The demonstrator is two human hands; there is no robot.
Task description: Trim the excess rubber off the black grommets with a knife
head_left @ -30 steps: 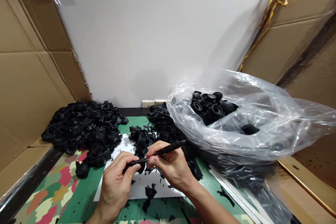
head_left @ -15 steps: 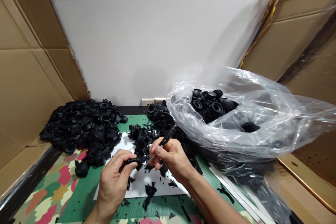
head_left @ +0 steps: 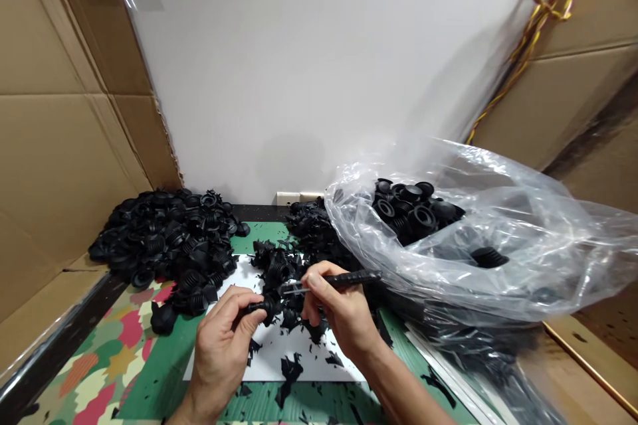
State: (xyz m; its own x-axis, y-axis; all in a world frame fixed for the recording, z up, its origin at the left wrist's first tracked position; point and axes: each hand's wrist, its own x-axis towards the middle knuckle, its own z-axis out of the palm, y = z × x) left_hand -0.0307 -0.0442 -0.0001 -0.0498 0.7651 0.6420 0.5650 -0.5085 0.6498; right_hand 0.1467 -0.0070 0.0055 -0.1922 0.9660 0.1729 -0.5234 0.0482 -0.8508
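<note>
While left hand [head_left: 223, 332] pinches part [head_left: 268, 309], right hand [head_left: 341, 312] grips knife [head_left: 359, 277].

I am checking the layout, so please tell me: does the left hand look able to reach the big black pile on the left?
Probably yes: the black pile lies ahead and left of the left hand; nothing visible blocks the way, but that hand holds a black part.

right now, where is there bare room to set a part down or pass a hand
Mostly bare: the multicoloured patterned covering and green sheet left of the left hand, in front of the heap of black ribbed parts. Crowded: the white sheet, strewn with jagged black scraps, and the space beyond the right hand towards the clear plastic bag.
</note>
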